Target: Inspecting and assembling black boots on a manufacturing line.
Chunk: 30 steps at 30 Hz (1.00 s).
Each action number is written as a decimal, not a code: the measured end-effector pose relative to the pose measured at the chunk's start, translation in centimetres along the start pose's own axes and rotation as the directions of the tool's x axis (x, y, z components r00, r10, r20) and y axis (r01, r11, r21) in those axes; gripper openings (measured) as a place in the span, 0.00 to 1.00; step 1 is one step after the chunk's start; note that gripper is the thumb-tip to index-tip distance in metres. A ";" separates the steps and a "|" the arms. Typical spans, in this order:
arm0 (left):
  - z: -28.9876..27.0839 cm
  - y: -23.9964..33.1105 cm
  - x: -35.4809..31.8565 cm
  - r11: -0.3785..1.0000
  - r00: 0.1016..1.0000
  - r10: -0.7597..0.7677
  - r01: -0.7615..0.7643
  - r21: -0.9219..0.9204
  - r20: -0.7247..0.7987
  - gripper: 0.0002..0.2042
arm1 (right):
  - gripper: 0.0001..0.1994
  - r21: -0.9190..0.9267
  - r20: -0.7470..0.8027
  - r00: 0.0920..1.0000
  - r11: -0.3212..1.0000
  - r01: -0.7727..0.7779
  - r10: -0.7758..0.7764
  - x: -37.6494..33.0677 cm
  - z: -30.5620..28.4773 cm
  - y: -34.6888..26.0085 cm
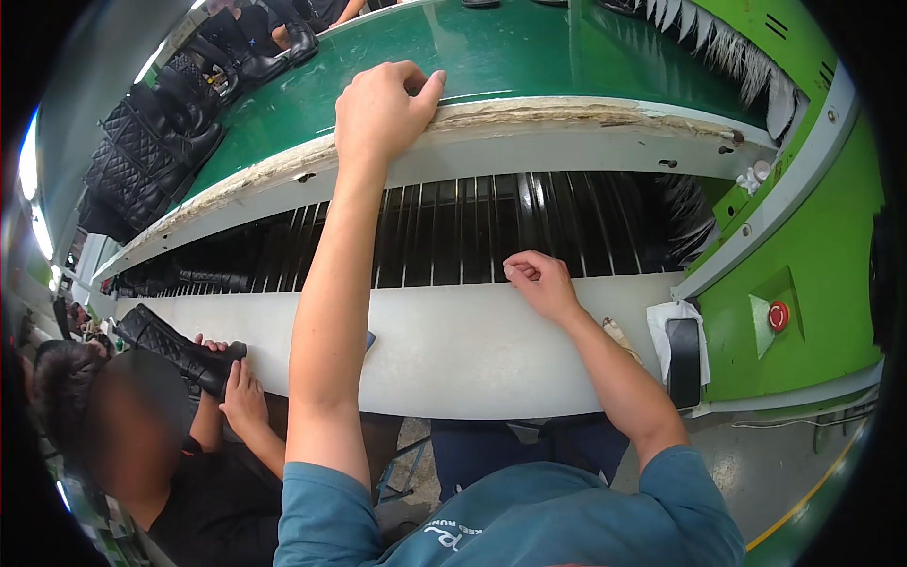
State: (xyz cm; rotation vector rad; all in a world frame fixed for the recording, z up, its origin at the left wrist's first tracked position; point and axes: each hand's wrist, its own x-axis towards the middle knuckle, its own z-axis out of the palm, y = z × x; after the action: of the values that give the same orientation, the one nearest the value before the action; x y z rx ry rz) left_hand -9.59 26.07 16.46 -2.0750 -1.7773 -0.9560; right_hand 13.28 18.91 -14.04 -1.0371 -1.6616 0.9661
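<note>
My left arm reaches far forward, and my left hand [383, 111] rests at the worn wooden edge [529, 115] of the green conveyor belt [453, 52]. Its fingers are curled under with the thumb out in front; nothing shows in it, though the fingertips are hidden. Lower and to the right, my right hand [540, 282] is loosely closed with nothing visible in it. It is over the far edge of the white worktop [472, 331], beside the dark roller rack [453, 231] beneath the belt.
At left a co-worker's hands [241, 392] hold a black boot [175, 350]. Black quilted boots [142, 156] stand along the belt's left side. A green machine [794, 255] with a red button [778, 317] bounds the right. A phone [684, 362] lies on white cloth at the worktop's right end.
</note>
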 end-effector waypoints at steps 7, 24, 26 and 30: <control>0.1 0.1 -0.3 0.998 0.996 0.028 -0.033 -0.055 -0.087 0.21 | 0.08 0.034 -0.011 1.000 0.999 -0.008 0.008 -0.1 0.0 -0.2; 10.2 10.2 -17.9 0.569 0.843 0.379 -0.537 -0.623 -0.381 0.01 | 0.07 0.117 -0.067 0.987 0.981 0.154 -0.147 0.5 0.6 1.5; 13.7 12.7 -21.5 0.504 0.863 0.447 -0.462 -0.730 -0.237 0.04 | 0.07 0.229 -0.044 0.999 0.973 -0.001 0.011 0.6 0.6 1.4; 15.3 16.7 -24.8 0.422 0.799 0.602 -0.327 -0.846 -0.008 0.11 | 0.07 0.124 0.012 1.000 0.992 -0.023 0.021 0.6 0.5 1.0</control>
State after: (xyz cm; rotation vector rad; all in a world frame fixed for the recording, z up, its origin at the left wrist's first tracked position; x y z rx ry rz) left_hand 10.06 11.57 -6.60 -3.1944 -0.6438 -1.5149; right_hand 12.92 19.72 -14.89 -0.9704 -1.5807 1.0768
